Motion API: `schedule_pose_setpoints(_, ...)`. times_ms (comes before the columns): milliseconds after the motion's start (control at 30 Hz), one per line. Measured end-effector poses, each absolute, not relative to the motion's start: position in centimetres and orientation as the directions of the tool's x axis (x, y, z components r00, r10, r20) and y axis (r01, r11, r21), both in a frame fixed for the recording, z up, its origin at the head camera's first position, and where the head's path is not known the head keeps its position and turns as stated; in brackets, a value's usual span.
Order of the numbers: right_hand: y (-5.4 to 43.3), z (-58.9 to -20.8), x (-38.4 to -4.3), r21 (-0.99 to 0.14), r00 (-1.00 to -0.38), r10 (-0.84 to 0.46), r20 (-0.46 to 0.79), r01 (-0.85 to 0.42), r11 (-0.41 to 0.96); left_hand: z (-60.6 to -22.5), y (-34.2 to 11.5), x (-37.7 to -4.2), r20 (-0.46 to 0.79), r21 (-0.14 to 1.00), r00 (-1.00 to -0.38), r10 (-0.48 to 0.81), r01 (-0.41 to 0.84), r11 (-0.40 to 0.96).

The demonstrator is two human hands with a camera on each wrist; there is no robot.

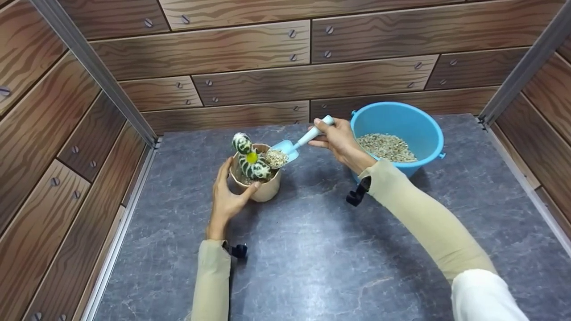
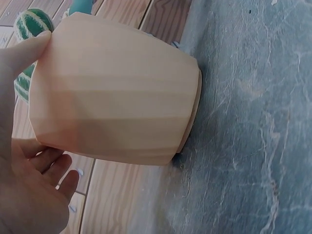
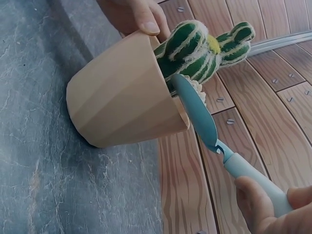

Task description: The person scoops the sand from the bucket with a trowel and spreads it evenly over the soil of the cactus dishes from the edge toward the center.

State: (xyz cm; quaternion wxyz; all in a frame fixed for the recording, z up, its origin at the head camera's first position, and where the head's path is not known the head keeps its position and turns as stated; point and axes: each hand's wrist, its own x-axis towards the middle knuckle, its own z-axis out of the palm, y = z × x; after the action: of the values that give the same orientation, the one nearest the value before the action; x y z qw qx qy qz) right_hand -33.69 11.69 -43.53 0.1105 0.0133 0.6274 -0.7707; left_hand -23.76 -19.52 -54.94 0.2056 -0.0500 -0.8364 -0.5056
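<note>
A beige faceted flower pot [image 1: 266, 191] stands on the table with a green-and-white striped cactus [image 1: 254, 168] in it, which bears a yellow flower. My left hand [image 1: 227, 198] grips the pot by its rim, thumb on the near side and fingers on the left. In my right hand [image 1: 341, 141] is the pale handle of a small blue trowel [image 3: 197, 114]. The trowel's blade rests at the pot's right rim, loaded with light gravel [image 1: 276, 158]. The left wrist view shows the pot's side wall [image 2: 117, 92] close up.
To the right stands a blue bucket [image 1: 421, 127] partly filled with grey-beige gravel [image 1: 387, 147]. Wood-patterned walls [image 1: 250, 49] enclose the dark grey marbled table [image 1: 308, 249] at the back and both sides. Metal rails [image 1: 96, 67] run along the corners.
</note>
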Motion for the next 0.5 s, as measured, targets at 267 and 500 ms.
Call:
schedule_pose_setpoints(267, 11.5, -43.61, -33.65, -0.975, -0.979, -0.143, -0.144, 0.165, -0.151, -54.89, -19.57, -23.7, 0.392, 0.829, -0.913, -0.114, 0.296, 0.474)
schedule_pose_setpoints(500, 11.31, -43.22, -33.52, -0.972, -0.984, -0.123, -0.13, 0.151, -0.178, -54.85, -19.46, -23.55, 0.368, 0.834, -0.923, -0.114, 0.273, 0.48)
